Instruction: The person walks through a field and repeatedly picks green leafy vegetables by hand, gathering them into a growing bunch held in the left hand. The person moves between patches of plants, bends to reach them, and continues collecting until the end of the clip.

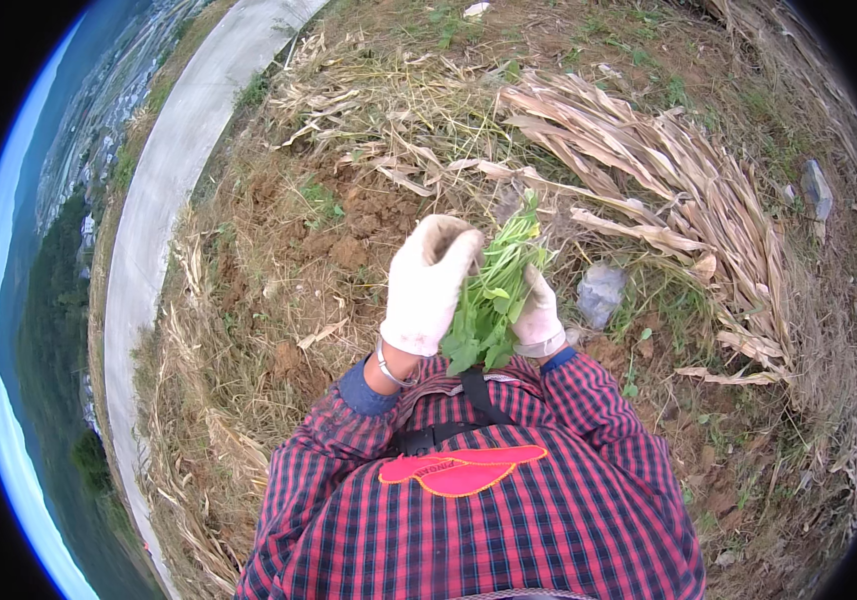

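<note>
A bunch of leafy greens [500, 289] with thin pale stems is in front of my chest, its broad leaves towards my body and its stems pointing away. My right hand [539, 315], in a white glove with a soiled thumb, grips the bunch from its right side. My left hand [432, 285], in a white glove with a bracelet at the wrist, is curled at the left edge of the bunch, thumb and fingers brought together. Whether the left fingertips pinch a stem or leaf is hidden behind the glove.
Dry corn stalks [668, 180] lie in a heap beyond the greens to the right. A grey rock [601, 294] sits near my right hand, another stone [817, 190] farther right. Brown soil [350, 225] and dry grass spread ahead. A concrete path [166, 150] curves along the left.
</note>
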Motion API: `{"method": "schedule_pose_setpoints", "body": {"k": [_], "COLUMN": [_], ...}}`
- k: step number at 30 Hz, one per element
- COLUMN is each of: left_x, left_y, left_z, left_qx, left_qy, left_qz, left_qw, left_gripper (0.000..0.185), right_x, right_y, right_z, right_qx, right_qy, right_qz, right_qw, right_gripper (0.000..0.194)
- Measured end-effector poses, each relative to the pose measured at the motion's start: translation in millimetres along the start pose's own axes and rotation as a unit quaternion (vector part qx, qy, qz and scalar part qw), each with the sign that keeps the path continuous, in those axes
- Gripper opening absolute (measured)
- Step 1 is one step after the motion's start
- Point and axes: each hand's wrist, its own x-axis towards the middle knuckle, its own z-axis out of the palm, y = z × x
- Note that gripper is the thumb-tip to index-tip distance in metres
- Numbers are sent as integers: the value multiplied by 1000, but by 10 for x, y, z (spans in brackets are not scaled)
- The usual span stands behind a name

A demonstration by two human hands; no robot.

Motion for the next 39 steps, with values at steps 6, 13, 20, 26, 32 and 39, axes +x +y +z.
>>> {"method": "schedule_pose_setpoints", "body": {"k": [6, 13, 20, 26, 32, 39], "left_x": [-212, 89, 412, 204, 137, 109], "left_y": [210, -1370, -2265, -1103, -658, -805], "left_z": [-903, -2206, -2323, -831, -258, -209], "left_qx": [24, 147, 383, 216, 369, 360], "left_qy": [177, 311, 327, 39, 5, 9], "left_qz": [188, 62, 4, 203, 290, 226], "left_qw": [966, 937, 864, 954, 883, 905], "left_gripper": [10, 15, 28, 14, 19, 19], "right_x": [-51, -250, -176, -14, 22, 46], "right_y": [-151, -577, -257, 120, 204, 167], "right_z": [-107, -220, -264, -143, 106, -32], "right_qx": [-35, -70, -160, -176, -180, -114], "right_qy": [89, 70, 105, 67, 14, 23], "right_qz": [-71, -123, -80, 21, 16, 43], "right_qw": [993, 987, 978, 982, 983, 992], "right_gripper": [50, 46, 46, 45, 40, 40]}}
